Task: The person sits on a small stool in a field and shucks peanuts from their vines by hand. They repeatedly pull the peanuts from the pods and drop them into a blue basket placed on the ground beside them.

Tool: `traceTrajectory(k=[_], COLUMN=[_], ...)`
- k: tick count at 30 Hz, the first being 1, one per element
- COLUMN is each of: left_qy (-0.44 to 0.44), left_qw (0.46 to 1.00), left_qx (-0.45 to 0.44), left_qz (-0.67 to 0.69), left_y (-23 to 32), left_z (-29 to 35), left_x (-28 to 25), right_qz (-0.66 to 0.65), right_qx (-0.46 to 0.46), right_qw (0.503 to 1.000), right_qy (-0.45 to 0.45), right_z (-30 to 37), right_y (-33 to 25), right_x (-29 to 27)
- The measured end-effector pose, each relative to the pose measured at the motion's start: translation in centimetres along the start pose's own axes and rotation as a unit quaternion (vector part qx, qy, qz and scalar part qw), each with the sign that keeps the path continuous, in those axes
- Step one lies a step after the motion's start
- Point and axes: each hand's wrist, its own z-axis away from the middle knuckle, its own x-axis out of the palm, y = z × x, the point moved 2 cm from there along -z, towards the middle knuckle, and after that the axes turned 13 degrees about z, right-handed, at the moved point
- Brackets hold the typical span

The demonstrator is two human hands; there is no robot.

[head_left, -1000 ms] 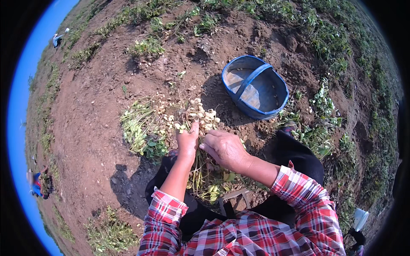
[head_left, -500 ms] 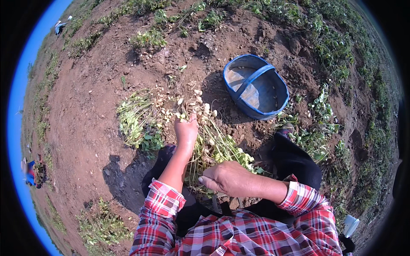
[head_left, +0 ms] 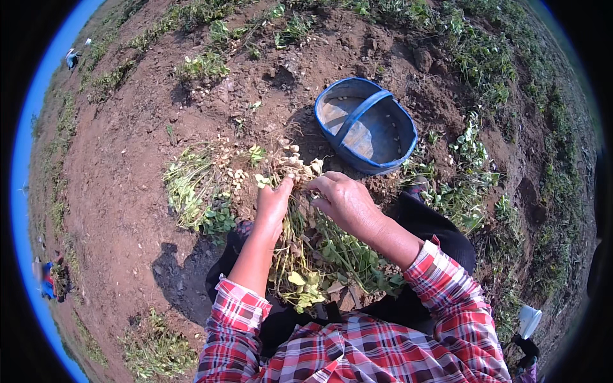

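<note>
My left hand (head_left: pixel 272 203) is closed round the stems of a bunch of peanut plants (head_left: pixel 300 246), just below their roots. Pale peanut pods (head_left: pixel 306 168) cluster at the root end, beyond my fingers. My right hand (head_left: pixel 348 199) is curled in at the right side of this cluster, its fingertips on the pods and partly hidden. The leafy tops hang back toward my lap, between my knees. Ahead and to the right stands a blue basket (head_left: pixel 331 133) with an arched handle; a few pods lie on its dirty bottom.
Left of my hands lies a heap of pulled plants (head_left: pixel 191 182), with loose pods (head_left: pixel 237 173) on the soil beside it. More plants (head_left: pixel 472 182) lie on the right. Other people (head_left: pixel 50 279) are far off at the left edge. A white object (head_left: pixel 529 320) is at the lower right.
My right hand has moved up and forward from over the stems to the pods. The left hand still grips the bunch, whose leafy tops now hang closer to my lap. The whole view has shifted slightly.
</note>
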Motion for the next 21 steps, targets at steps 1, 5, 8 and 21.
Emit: traceTrajectory(k=[1,5,8,21], left_qy=[-0.001,-0.024,-0.026,0.014], left_qw=[1.0,1.0,0.999,0.991], left_qx=[-0.001,-0.02,0.039,0.021], left_qz=[0.013,0.0,0.021,-0.131], left_y=[0.0,-0.1,-1.5,-0.1], left_z=[0.1,0.2,-0.6,-0.2], left_x=[-0.1,-0.1,-0.4,-1.0], right_qz=[-0.003,0.042,0.084,-0.242], right_qx=[0.011,0.008,-0.008,0.031], right_qw=[1.0,0.998,0.996,0.97], right_qy=[-0.009,0.041,0.042,-0.01], right_z=[-0.1,-0.3,-0.6,0.1], right_y=[-0.4,-0.4,-0.5,0.3], right_x=[0.7,2.8,3.3,2.2])
